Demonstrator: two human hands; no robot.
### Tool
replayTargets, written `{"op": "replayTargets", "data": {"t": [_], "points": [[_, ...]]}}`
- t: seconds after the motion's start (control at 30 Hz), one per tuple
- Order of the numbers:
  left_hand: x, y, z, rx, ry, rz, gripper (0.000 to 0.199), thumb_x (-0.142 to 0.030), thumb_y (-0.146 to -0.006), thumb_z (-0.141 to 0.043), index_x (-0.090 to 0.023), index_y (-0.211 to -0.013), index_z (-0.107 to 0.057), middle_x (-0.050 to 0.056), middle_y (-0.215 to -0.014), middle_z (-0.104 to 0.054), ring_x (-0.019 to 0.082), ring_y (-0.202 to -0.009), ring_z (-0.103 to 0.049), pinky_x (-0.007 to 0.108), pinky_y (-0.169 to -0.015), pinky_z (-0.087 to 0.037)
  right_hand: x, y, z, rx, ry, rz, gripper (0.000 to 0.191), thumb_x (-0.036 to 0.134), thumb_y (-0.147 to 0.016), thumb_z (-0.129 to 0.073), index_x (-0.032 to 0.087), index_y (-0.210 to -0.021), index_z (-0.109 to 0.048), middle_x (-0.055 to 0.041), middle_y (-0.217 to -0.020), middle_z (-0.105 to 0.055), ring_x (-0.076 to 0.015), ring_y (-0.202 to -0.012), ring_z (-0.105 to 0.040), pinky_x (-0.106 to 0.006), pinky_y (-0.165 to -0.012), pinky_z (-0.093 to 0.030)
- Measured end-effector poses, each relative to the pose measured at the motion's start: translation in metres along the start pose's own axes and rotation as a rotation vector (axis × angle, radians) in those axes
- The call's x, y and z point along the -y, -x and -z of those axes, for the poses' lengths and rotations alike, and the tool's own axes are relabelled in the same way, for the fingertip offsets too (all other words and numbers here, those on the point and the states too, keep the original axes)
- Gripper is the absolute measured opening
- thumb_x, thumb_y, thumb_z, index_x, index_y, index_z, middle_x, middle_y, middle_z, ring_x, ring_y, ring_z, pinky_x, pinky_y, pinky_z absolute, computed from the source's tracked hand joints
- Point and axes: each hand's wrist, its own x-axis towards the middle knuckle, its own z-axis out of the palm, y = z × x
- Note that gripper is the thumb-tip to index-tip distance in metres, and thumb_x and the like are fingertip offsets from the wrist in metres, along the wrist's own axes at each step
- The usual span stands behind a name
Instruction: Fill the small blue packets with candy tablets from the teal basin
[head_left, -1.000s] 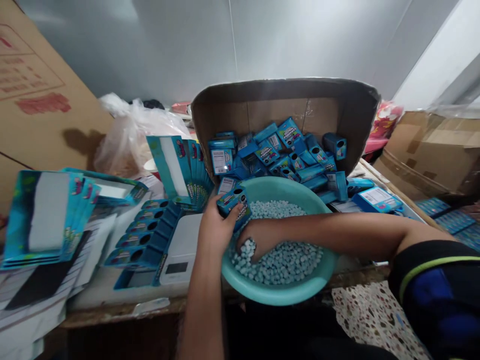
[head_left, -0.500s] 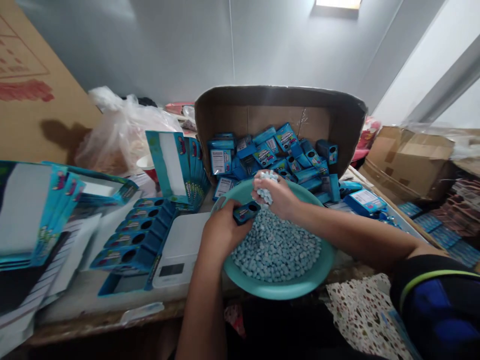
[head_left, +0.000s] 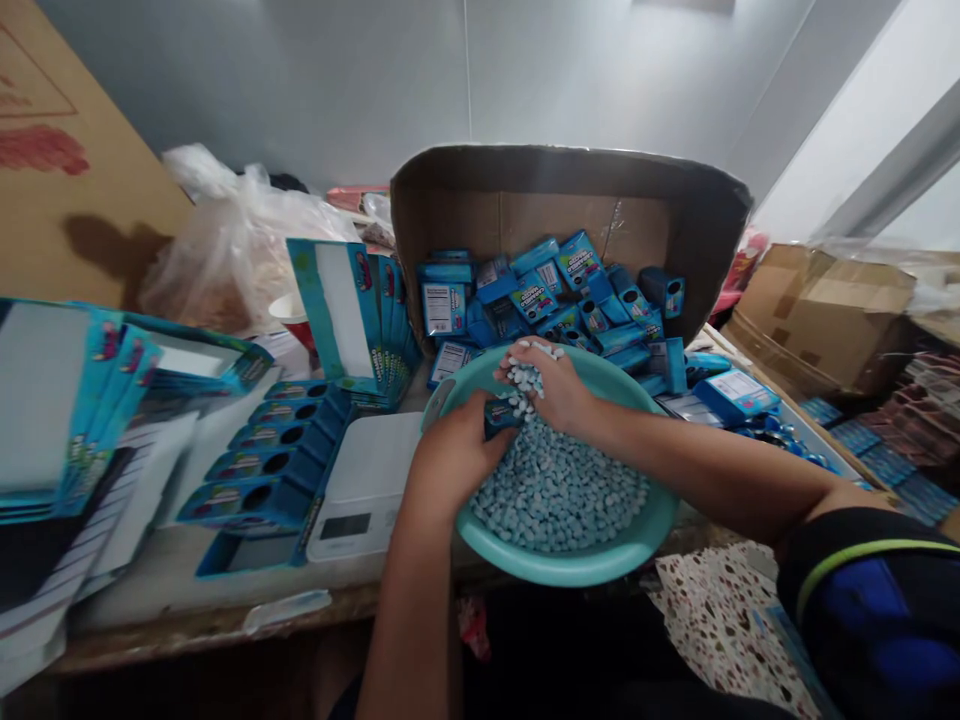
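**A:** Your right hand (head_left: 544, 385) has sunk a little since a moment ago, and your small blue box (head_left: 501, 417) now sits closer beneath it. What's around you, biggest first?

**B:** An open cardboard carton (head_left: 570, 190) stands just behind your teal basin (head_left: 570, 568). It's packed with loose blue boxes (head_left: 536, 295), and a few have spilled out beside the basin's far rim.

**A:** What's on either side of the basin?

**B:** To its left, a white digital scale (head_left: 364, 480) sits just beside the rim. Farther left you have a row of blue boxes with round holes (head_left: 262, 465), and behind them a fanned stack of printed blue cards (head_left: 352, 310) and a clear plastic bag (head_left: 240, 240). To its right, well apart, sits a brown carton (head_left: 817, 310).

**A:** And your hands?

**B:** Both are over the basin, near its far rim. The fingers of your left hand (head_left: 457, 450) are together, clamped around the small blue box, which is held just inside the rim. Your right-hand fingers (head_left: 555, 385) curl together around a bunch of pale blue tablets (head_left: 559, 490), with a few resting on top of them. Many more of those tablets are heaped in the basin, right below both hands.
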Motion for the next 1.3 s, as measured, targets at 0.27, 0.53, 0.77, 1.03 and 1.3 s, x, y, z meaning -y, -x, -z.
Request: {"op": "replayTargets", "data": {"t": [0.27,0.53,0.77,1.03,1.3], "points": [[0.007,-0.003,-0.004,-0.055,0.098,-0.028,0.038,-0.035,-0.099,-0.069,-0.023,-0.134,-0.06,0.011,-0.12,-0.075,0.037,-0.114,-0.072,0.047,-0.092,-0.057,0.004,-0.009,0.003,-0.004,0.018,0.006,0.029,0.05,-0.078,-0.081,0.029,-0.081,-0.061,-0.0029,-0.082,-0.067,-0.0299,-0.099,-0.073,-0.044,-0.085,-0.064],[0.007,-0.004,-0.002,-0.048,0.159,-0.012,0.037,-0.034,-0.095,-0.075,-0.027,-0.129,-0.063,0.008,-0.12,-0.074,0.035,-0.11,-0.073,0.045,-0.093,-0.058,0.014,-0.005,0.003,0.129,0.189,-0.021,0.032,0.054,-0.092,-0.061,0.023,-0.086,-0.065,-0.0098,-0.095,-0.068,-0.0295,-0.102,-0.071,-0.046,-0.097,-0.058],[0.006,-0.002,-0.002,-0.103,0.238,-0.008,0.042,-0.032,-0.095,-0.074,-0.027,-0.135,-0.061,0.009,-0.133,-0.071,0.034,-0.126,-0.068,0.048,-0.104,-0.057,0.022,0.001,0.003,0.305,0.206,-0.004,0.044,0.064,-0.092,-0.055,0.024,-0.101,-0.07,-0.0071,-0.099,-0.071,-0.0261,-0.102,-0.072,-0.04,-0.098,-0.056],[0.008,-0.001,-0.001,-0.1,0.274,-0.011,0.046,-0.033,-0.097,-0.072,-0.03,-0.143,-0.063,0.008,-0.137,-0.071,0.033,-0.122,-0.07,0.046,-0.103,-0.059,0.025,0.002,0.003,0.371,0.068,0.036,0.06,0.073,-0.098,-0.056,0.021,-0.128,-0.059,-0.0059,-0.098,-0.073,-0.0253,-0.096,-0.073,-0.04,-0.092,-0.057],[0.006,0.001,0.0,-0.153,0.294,0.016,0.039,-0.033,-0.097,-0.069,-0.026,-0.135,-0.069,0.007,-0.133,-0.073,0.03,-0.11,-0.074,0.04,-0.088,-0.061,0.035,0.001,0.005,0.332,0.176,-0.111,0.059,0.078,-0.098,-0.054,0.023,-0.115,-0.067,-0.0114,-0.108,-0.078,-0.0286,-0.116,-0.071,-0.047,-0.117,-0.045]]}}
